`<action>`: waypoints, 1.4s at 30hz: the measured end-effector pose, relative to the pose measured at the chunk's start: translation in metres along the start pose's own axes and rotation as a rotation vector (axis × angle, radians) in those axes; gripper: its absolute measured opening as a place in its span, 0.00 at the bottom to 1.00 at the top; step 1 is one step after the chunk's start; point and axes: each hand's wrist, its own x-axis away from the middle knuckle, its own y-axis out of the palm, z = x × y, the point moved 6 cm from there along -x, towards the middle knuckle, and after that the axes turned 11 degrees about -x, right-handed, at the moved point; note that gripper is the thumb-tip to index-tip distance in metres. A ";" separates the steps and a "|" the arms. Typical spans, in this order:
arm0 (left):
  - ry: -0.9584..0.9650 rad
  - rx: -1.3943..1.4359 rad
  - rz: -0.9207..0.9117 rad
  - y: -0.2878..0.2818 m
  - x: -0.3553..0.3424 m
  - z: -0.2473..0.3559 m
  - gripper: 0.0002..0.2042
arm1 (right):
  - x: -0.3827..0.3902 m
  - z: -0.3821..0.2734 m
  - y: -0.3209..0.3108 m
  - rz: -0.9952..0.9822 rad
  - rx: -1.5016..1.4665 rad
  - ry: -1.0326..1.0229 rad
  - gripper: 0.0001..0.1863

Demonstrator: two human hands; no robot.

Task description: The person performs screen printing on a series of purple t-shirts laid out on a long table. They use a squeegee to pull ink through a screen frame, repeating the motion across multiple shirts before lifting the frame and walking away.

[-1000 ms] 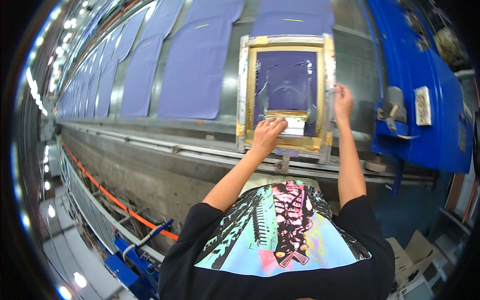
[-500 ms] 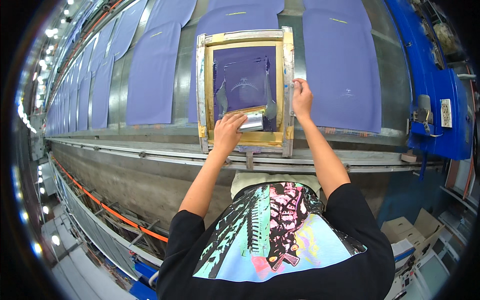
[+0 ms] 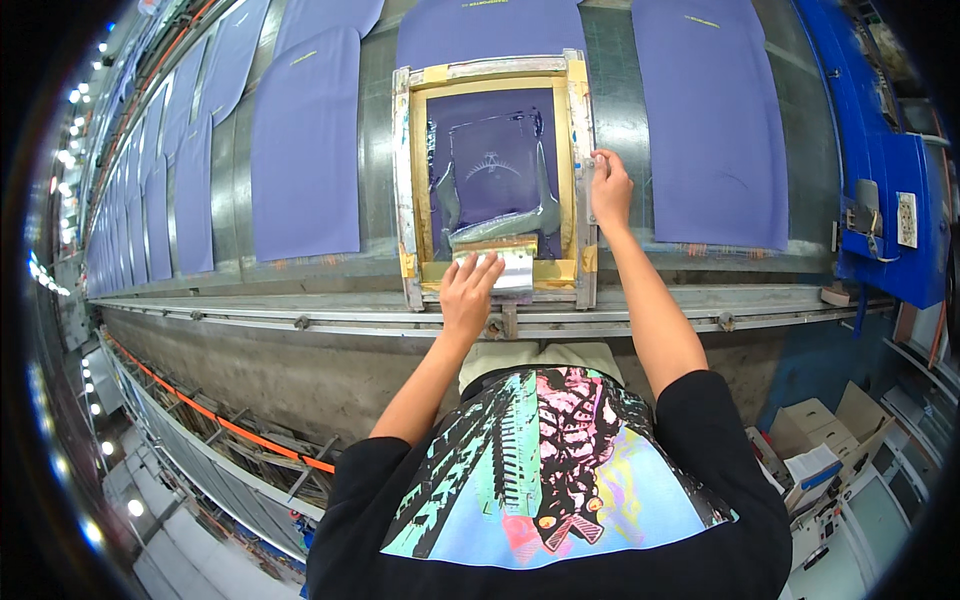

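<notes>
In front of me a screen-printing frame (image 3: 403, 180) with tape along its inner edges lies over a purple fabric piece (image 3: 490, 35). Its dark mesh (image 3: 490, 125) shows a pale arched design and a wet, greyish ink band along the sides and near end. My left hand (image 3: 470, 290) is closed on a squeegee (image 3: 515, 270) with a silvery handle, at the near end of the mesh. The squeegee's lower edge is partly hidden. My right hand (image 3: 611, 190) grips the frame's right side rail, its fingers bent around the outer edge.
More purple pieces (image 3: 310, 150) lie in rows on the long metal table, with another piece (image 3: 710, 130) at the right. A metal rail (image 3: 370, 318) runs along the near table edge. Blue machinery (image 3: 890, 200) stands at the right; open cardboard boxes (image 3: 820, 430) are below it.
My left hand has drawn the squeegee toward me, and an ink band now crosses the near part of the mesh. My right hand stays on the frame. The view has shifted slightly.
</notes>
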 end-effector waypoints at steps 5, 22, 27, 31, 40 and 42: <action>-0.164 0.094 -0.125 0.016 -0.129 -0.052 0.22 | 0.004 -0.005 -0.010 0.008 0.063 -0.024 0.12; -0.043 0.025 0.185 0.015 -0.108 -0.038 0.19 | -0.003 0.002 0.002 0.025 -0.035 -0.120 0.12; -0.211 0.009 -0.087 0.029 -0.221 -0.089 0.21 | 0.002 0.016 0.013 -0.011 0.010 -0.072 0.13; -0.140 -0.035 0.040 0.026 -0.212 -0.090 0.20 | 0.009 0.005 0.022 0.013 -0.040 -0.163 0.11; 0.021 0.078 0.119 0.061 -0.110 -0.007 0.18 | -0.064 0.033 0.000 -0.011 -0.029 -0.178 0.13; 0.043 0.134 0.032 0.072 -0.085 0.011 0.21 | -0.051 0.037 -0.025 0.039 0.002 -0.172 0.13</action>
